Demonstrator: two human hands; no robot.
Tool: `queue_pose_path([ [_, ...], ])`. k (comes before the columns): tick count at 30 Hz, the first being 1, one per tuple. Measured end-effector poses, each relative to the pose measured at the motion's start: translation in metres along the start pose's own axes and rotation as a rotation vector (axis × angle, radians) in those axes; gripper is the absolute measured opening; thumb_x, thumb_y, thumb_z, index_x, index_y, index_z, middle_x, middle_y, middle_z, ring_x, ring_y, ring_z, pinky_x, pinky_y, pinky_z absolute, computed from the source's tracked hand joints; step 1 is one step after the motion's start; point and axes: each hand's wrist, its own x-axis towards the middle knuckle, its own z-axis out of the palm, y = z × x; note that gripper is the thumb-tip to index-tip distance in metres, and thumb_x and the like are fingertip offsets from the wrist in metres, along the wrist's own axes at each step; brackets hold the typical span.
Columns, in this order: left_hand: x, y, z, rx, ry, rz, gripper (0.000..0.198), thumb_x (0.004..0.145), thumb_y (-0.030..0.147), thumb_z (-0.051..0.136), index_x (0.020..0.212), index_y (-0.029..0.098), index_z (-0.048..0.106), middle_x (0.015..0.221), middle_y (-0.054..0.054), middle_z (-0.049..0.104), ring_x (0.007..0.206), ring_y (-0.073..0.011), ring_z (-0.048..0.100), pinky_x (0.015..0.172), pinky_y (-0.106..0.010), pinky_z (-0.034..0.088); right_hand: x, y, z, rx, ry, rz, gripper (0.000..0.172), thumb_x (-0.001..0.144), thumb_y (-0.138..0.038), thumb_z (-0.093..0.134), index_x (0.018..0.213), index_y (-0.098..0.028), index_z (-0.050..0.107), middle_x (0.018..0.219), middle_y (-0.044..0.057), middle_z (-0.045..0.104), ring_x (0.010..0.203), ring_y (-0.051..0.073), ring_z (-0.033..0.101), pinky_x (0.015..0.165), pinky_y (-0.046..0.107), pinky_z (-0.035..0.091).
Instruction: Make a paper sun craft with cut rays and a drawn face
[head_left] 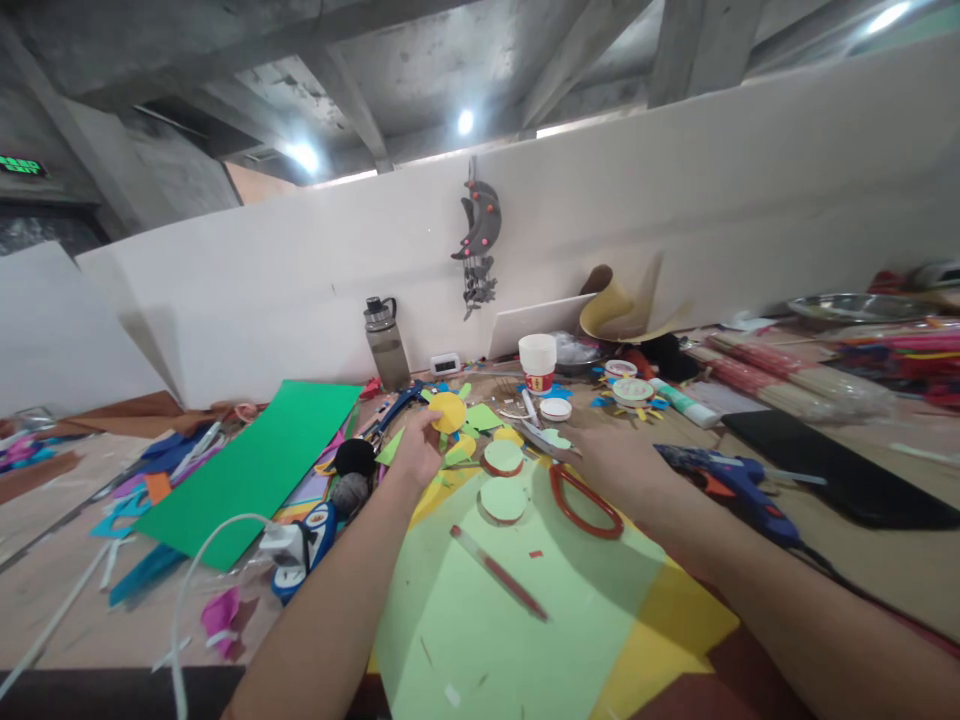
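My left hand (417, 448) pinches a yellow paper disc (448, 411) and holds it just above the table. My right hand (607, 452) is closed on a pair of scissors (546, 438) whose blades point left toward a small green scrap. Below them lie two light green paper circles (503, 478) on a large light green sheet (517, 610), which rests over a yellow sheet (675, 620). A red ring (585, 500) lies under my right wrist, and a red pencil (499, 573) lies on the green sheet.
A blue glue gun (739, 485) lies to the right, beside a black mat (832, 465). At the left a dark green sheet (255, 465) lies among paper scraps. A water bottle (386, 345), a white cup (538, 362) and a white partition (675, 230) stand behind.
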Motion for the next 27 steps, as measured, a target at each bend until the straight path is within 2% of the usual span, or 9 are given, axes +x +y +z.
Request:
queue_pose_path([
  [7,0.003,0.01,-0.001,-0.012,0.019,-0.021,0.018,0.065,0.009,0.06,0.082,0.015,0.062,0.072,0.0,0.068,0.059,-0.0109,0.06,0.049,-0.022,0.042,0.038,-0.001,-0.029,0.185,0.174,-0.113,0.025,0.088,-0.027,0.046,0.084,-0.019,0.07,0.081,0.009,0.071,0.07,0.019,0.062,0.06,0.027,0.037],
  [11,0.006,0.023,-0.002,-0.086,0.025,0.066,0.021,0.066,0.008,0.059,0.085,0.017,0.062,0.075,0.001,0.069,0.063,-0.0118,0.061,0.056,-0.024,0.046,0.032,-0.001,-0.038,0.306,0.26,-0.153,0.025,0.088,-0.029,0.046,0.086,-0.021,0.069,0.079,0.005,0.071,0.066,0.017,0.059,0.06,0.026,0.037],
  [14,0.006,0.026,-0.003,-0.109,0.026,0.083,0.02,0.068,0.01,0.06,0.086,0.018,0.061,0.077,0.0,0.069,0.066,-0.0131,0.062,0.058,-0.025,0.047,0.015,-0.013,-0.043,0.428,0.262,-0.191,0.022,0.087,-0.029,0.048,0.088,-0.021,0.069,0.079,0.003,0.07,0.066,0.016,0.059,0.061,0.026,0.039],
  [16,0.005,0.024,-0.003,-0.088,-0.012,0.098,0.02,0.067,0.011,0.061,0.086,0.017,0.061,0.078,-0.001,0.069,0.067,-0.0138,0.062,0.058,-0.025,0.047,0.0,-0.029,-0.04,0.493,0.176,-0.317,0.022,0.087,-0.028,0.048,0.089,-0.022,0.069,0.084,0.003,0.07,0.072,0.015,0.06,0.065,0.026,0.041],
  [18,0.004,0.02,-0.002,-0.059,-0.054,0.111,0.021,0.067,0.011,0.062,0.086,0.018,0.059,0.079,-0.001,0.069,0.069,-0.0137,0.062,0.058,-0.024,0.047,-0.018,-0.05,-0.033,0.477,-0.011,-0.43,0.022,0.088,-0.026,0.047,0.083,-0.022,0.069,0.081,0.003,0.069,0.072,0.014,0.06,0.067,0.025,0.041],
  [20,0.003,0.016,-0.001,-0.033,-0.086,0.117,0.021,0.066,0.011,0.064,0.084,0.018,0.058,0.08,0.0,0.068,0.068,-0.0128,0.061,0.056,-0.023,0.046,-0.035,-0.07,-0.022,0.401,-0.222,-0.397,0.02,0.085,-0.034,0.054,0.079,-0.021,0.068,0.072,0.004,0.067,0.064,0.015,0.058,0.058,0.025,0.038],
  [22,0.001,0.013,0.0,0.004,-0.1,0.106,0.021,0.065,0.012,0.066,0.082,0.018,0.056,0.081,-0.001,0.068,0.067,-0.0118,0.06,0.054,-0.021,0.044,-0.05,-0.086,-0.01,0.326,-0.37,-0.314,0.026,0.072,-0.042,0.068,0.085,-0.019,0.066,0.076,0.007,0.067,0.064,0.019,0.059,0.051,0.026,0.034],
  [25,-0.001,0.012,0.001,0.024,-0.071,0.119,0.025,0.064,0.015,0.07,0.086,0.018,0.057,0.081,-0.001,0.068,0.068,-0.012,0.061,0.054,-0.02,0.044,-0.06,-0.095,-0.001,0.34,-0.402,-0.311,0.008,0.075,-0.025,0.064,0.082,-0.021,0.064,0.076,0.006,0.066,0.063,0.017,0.06,0.049,0.025,0.034],
  [27,-0.002,0.011,0.001,0.029,-0.056,0.119,0.028,0.064,0.018,0.072,0.089,0.018,0.058,0.082,-0.001,0.068,0.068,-0.012,0.061,0.054,-0.021,0.045,-0.058,-0.092,-0.003,0.396,-0.369,-0.338,0.008,0.078,-0.018,0.056,0.077,-0.022,0.063,0.071,0.004,0.065,0.058,0.014,0.058,0.047,0.025,0.034],
])
